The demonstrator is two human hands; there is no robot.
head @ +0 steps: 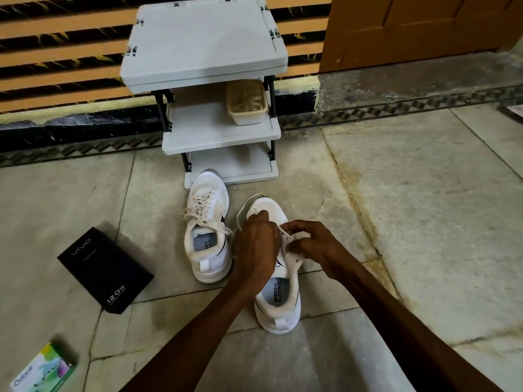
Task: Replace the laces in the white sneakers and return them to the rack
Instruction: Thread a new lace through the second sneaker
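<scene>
Spreading across the lower two thirds of the frame is a worn stone-tile floor (424, 222). Behind it, a wall (56, 52) with orange and black horizontal stripes fills the upper left, and a brown wooden door (424, 29) fills the upper right.

A grey three-tier plastic shoe rack (203, 38) stands at upper centre against the wall, its top and bottom shelves bare.

Two white sneakers sit on the floor just in front of the rack, toes pointing toward it. The nearer sneaker (278, 304) lies at centre, slightly right, its insole reading "SPEED FLEXIBLE" and empty eyelets showing along its right flap. The laced sneaker (208, 250) stands upright just to its left, its toe almost at the rack's base and its lace ends hanging loose.

At left centre a black "vivo 120W" box (104, 267) lies flat on the tiles.

Both forearms reach up from the bottom edge. The left hand (254, 247) is curled over the nearer sneaker's upper, back toward the camera, fingertips hidden. The right hand (319, 246), fingers bent together, pinches between thumb and forefinger.

A translucent container (246, 104) holding pale laces sits at the right of the rack's middle shelf.

A green Odonil box (42, 372) lies in the lower left corner.

A white lace (284, 232), pinched by the right hand, runs taut between the two hands above the eyelets.
</scene>
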